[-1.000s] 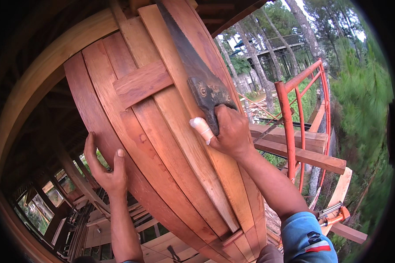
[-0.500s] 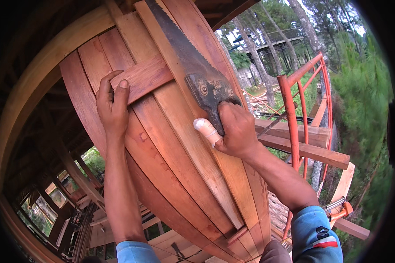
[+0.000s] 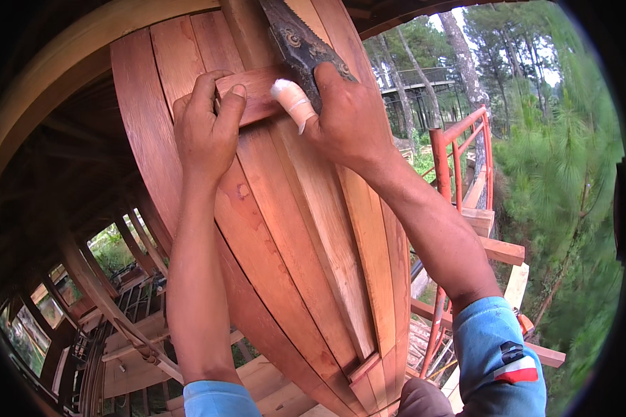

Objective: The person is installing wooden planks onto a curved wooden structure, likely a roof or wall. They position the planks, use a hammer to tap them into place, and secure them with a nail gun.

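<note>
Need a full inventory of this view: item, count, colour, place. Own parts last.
Hand saw: one, dark, top centre
Short board: one, reddish brown, crosswise over the planks
Planks: several, reddish to light brown, centre
Curved beam: one, light brown, upper left
Railing: one, red-orange, right
Timbers: several, brown, right, by the railing
Orange object: one, beside right sleeve, mostly hidden
Trees: many, green, right background
Bandage: one, peach and white, on a right-hand digit
Sleeves: two, blue, bottom
Left hand: one, bare, gripping short board's left end
Right hand: one, gripping saw handle
</note>
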A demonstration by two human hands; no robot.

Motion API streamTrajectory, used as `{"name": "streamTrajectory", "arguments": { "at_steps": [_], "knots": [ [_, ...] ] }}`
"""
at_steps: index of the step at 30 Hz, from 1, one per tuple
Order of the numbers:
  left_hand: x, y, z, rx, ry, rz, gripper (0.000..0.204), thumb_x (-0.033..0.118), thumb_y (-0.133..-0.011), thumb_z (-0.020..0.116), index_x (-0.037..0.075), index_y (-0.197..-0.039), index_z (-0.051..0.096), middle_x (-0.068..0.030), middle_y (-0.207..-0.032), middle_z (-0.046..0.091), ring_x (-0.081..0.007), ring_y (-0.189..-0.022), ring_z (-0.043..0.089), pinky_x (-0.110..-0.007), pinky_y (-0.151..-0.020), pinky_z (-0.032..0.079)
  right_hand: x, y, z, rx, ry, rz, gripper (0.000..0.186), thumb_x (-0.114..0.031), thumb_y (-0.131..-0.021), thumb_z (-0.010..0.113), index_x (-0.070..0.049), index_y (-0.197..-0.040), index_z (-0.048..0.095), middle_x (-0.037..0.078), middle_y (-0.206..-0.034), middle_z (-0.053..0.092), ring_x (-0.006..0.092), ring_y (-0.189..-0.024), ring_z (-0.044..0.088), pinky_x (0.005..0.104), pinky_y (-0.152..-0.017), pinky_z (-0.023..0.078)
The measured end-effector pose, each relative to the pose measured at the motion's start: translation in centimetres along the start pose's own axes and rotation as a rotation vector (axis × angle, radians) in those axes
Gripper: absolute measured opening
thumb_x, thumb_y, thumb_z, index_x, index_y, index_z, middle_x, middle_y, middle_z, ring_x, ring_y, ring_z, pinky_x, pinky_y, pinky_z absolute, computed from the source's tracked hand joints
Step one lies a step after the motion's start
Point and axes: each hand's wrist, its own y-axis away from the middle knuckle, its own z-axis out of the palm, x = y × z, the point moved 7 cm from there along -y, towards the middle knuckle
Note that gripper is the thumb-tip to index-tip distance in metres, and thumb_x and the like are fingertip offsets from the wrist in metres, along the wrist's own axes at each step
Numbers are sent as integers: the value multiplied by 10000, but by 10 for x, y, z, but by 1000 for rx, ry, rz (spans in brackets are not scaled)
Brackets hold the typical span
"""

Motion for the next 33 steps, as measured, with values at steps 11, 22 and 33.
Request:
{"name": "streamTrajectory", "arguments": {
  "at_steps": [11, 22, 33],
  "knots": [
    [-1, 1, -3, -34, 35, 43, 392, 363, -927, 609, 22, -1110, 670, -167, -770, 685, -347, -809, 645, -416, -864, 438, -5, -28, 4, 13, 249, -6, 542, -520, -974, 593, 1, -826, 593, 254, -659, 657, 461, -654, 673, 544, -597, 529],
    [1, 0, -7, 32, 27, 132, 355, 365, -939, 587, 25, -1018, 652, -171, -741, 683, -352, -763, 664, -420, -877, 434, -3, -16, -1, 58, 258, 24, 530, -522, -952, 637, -5, -845, 585, 251, -686, 662, 467, -665, 667, 534, -597, 526],
    [3, 1, -4, 53, 16, 157, 347, 365, -954, 568, 35, -1022, 653, -177, -760, 699, -355, -788, 680, -437, -877, 440, -7, -24, 2, 172, 142, 49, 523, -482, -933, 691, 21, -819, 601, 250, -651, 639, 466, -666, 658, 508, -612, 503]
  ]
}}
